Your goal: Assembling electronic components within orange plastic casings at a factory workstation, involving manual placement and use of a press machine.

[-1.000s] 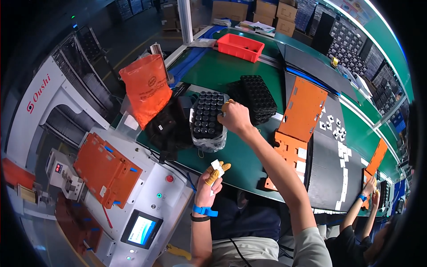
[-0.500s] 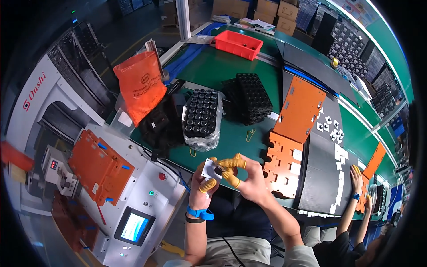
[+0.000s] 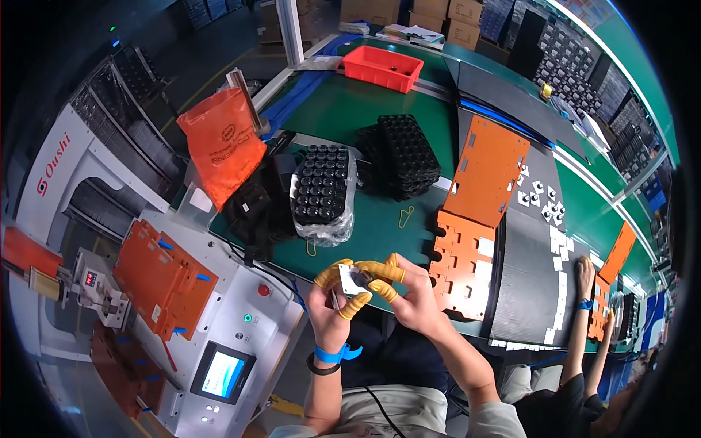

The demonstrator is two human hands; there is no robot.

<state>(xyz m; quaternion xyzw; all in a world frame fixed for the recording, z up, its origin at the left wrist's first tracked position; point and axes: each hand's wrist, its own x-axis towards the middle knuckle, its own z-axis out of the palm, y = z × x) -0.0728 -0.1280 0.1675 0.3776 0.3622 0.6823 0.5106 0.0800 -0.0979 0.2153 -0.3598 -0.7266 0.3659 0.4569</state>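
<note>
both hands (image 3: 365, 292) pinching small white part (image 3: 353, 281) over table edge (image 3: 292, 271)

Green workbench (image 3: 343, 109), white machine (image 3: 241, 343), cardboard boxes (image 3: 460, 18).

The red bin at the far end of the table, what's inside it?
The red bin shows a mostly bare floor with a few small dark pieces; its near wall hides the floor just behind it.
</note>
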